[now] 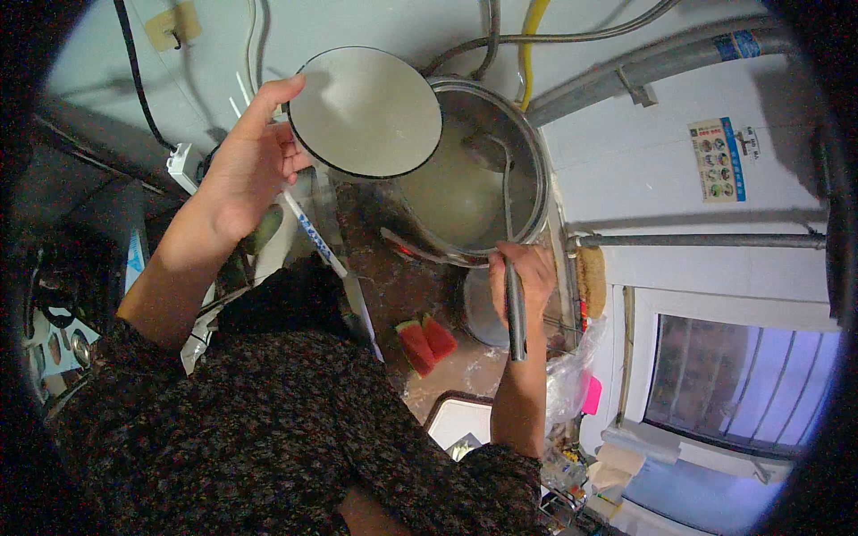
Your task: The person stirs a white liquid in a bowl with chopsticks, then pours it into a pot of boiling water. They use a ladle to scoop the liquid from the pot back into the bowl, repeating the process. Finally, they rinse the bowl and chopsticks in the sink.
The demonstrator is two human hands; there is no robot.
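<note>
My left hand (258,151) grips the rim of a pale, dark-edged bowl (369,110), thumb on the edge; the bowl is held up beside a large metal pot and overlaps part of its rim. Cloudy pale liquid (449,194) lies in the pot (539,161). A metal ladle (508,201) dips into it, its head partly under the liquid. My right hand (533,271) is closed around the ladle's thick handle near the pot's front rim. Whether the bowl holds anything is hard to tell.
Two watermelon slices (425,342) lie on the brown countertop (375,268). A round translucent container (479,308) stands under my right wrist, with a white tray (459,419) nearer me. Hoses (462,47) run behind the pot; a plastic bag (570,375) is at the right, below a wall pipe (697,240).
</note>
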